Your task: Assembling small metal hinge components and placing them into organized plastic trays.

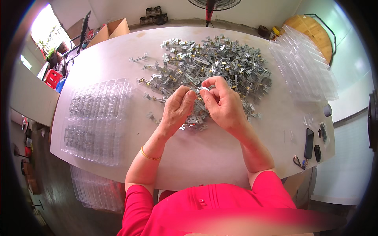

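A small silvery metal bracket (203,89) is pinched between my two hands, over the near part of a big heap of similar metal brackets (232,59), some with brass-coloured bits. My left hand (180,108) grips its left end between thumb and forefinger. On the other end, the thumb and fingers of my right hand (223,103) are closed. The fingers cover much of the bracket, so its full shape is hidden. To the left on the table lie clear plastic trays (125,98) with rows of metal parts in their slots.
Stacked clear plastic trays (305,67) lie at the table's far right. Near the right edge are a black phone (309,143), a small black object (317,153) and keys (299,162). More plastic trays (94,190) sit below the table's left front edge. A fan (210,10) stands behind.
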`<state>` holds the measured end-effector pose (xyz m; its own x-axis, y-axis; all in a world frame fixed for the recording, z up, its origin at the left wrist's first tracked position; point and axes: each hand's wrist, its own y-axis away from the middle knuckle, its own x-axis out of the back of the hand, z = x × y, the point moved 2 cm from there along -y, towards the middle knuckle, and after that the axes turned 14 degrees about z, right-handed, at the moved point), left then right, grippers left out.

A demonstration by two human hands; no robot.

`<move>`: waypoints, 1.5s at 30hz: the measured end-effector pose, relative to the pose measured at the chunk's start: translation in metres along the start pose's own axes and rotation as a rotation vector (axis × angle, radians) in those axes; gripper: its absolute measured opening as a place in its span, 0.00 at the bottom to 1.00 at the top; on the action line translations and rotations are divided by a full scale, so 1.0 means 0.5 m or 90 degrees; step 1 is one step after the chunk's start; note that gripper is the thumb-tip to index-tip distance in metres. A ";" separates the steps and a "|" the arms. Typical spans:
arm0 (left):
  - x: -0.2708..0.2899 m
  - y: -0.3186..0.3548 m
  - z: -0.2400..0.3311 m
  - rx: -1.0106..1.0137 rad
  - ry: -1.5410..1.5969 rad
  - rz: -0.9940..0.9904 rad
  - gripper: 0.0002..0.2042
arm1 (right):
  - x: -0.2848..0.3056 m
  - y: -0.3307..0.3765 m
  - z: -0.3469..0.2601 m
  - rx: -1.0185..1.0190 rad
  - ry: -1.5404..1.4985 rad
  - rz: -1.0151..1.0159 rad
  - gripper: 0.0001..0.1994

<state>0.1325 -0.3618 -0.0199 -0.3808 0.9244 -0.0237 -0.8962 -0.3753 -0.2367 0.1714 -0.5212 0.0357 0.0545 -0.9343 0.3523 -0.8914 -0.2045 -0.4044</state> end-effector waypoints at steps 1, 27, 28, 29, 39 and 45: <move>0.000 0.000 -0.002 0.000 0.000 -0.001 0.12 | -0.002 0.000 0.003 -0.018 0.000 -0.021 0.07; 0.012 -0.010 -0.010 0.219 0.284 -0.046 0.16 | 0.003 -0.011 0.031 0.025 -0.072 0.051 0.05; 0.011 -0.010 -0.010 0.223 0.301 -0.043 0.16 | -0.001 -0.010 0.033 0.025 -0.053 0.037 0.06; 0.011 -0.010 -0.008 0.223 0.301 -0.043 0.16 | 0.000 -0.009 0.032 0.025 -0.054 0.037 0.06; 0.014 -0.011 -0.016 0.179 0.313 -0.071 0.15 | -0.002 -0.010 0.028 0.028 0.017 0.016 0.05; 0.022 -0.011 -0.006 0.060 0.171 -0.062 0.14 | 0.000 -0.011 0.024 0.028 0.005 0.004 0.05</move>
<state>0.1340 -0.3492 -0.0216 -0.2294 0.9367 -0.2643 -0.9473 -0.2772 -0.1602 0.1817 -0.5237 0.0275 0.0458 -0.9335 0.3557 -0.8709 -0.2118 -0.4436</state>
